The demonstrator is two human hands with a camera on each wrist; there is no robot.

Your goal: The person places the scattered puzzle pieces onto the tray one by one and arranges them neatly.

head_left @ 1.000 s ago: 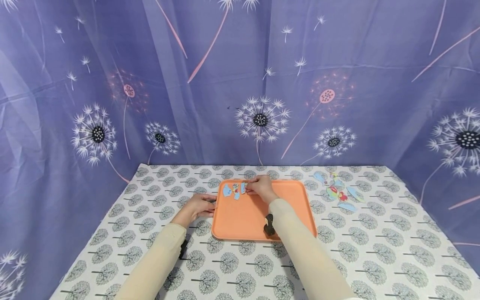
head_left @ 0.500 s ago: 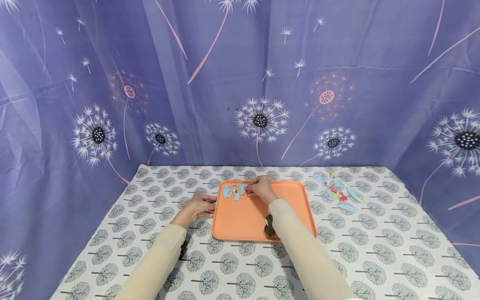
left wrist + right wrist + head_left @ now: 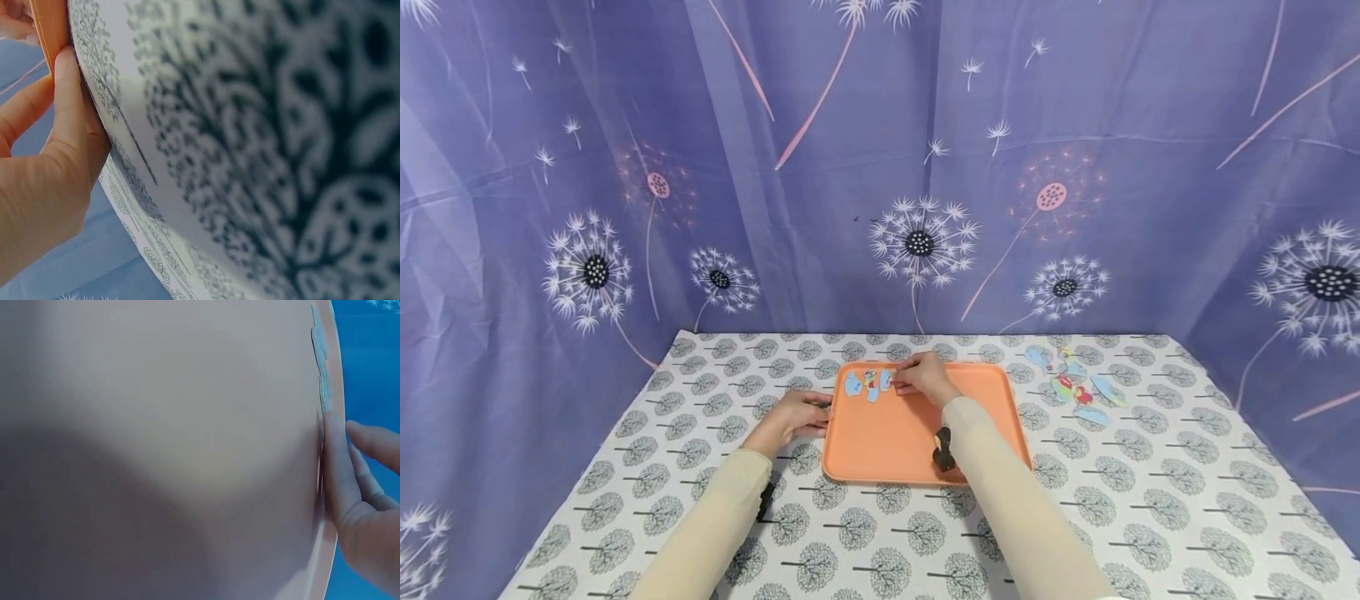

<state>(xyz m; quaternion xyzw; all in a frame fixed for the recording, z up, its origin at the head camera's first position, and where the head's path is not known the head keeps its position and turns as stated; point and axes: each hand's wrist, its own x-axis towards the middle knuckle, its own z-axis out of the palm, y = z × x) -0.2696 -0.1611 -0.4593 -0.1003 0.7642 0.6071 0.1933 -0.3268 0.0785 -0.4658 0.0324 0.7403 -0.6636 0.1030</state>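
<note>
Well, a patterned tablecloth [image 3: 805, 533] spreads under the orange tray [image 3: 880, 446], with a purple dandelion curtain [image 3: 820, 208] behind, and a loose group of blue, red and green pieces [image 3: 1103, 389] lies on the cloth right of the tray. The right sleeve [image 3: 1011, 500] and a dark wrist device [image 3: 943, 450] cover part of the tray's near right side. The left hand [image 3: 793, 414] grips the tray's left rim; the left wrist view shows its fingers on the orange edge, hidden from above. The right hand [image 3: 923, 377] has its fingertips at a small blue piece [image 3: 886, 380] near the tray's far edge; whether they pinch or merely press it, I cannot tell. Only the right wrist view shows the pieces there edge-on, as thin sheets. The tray's long axis runs left to right, the small blue piece's roughly front to back
</note>
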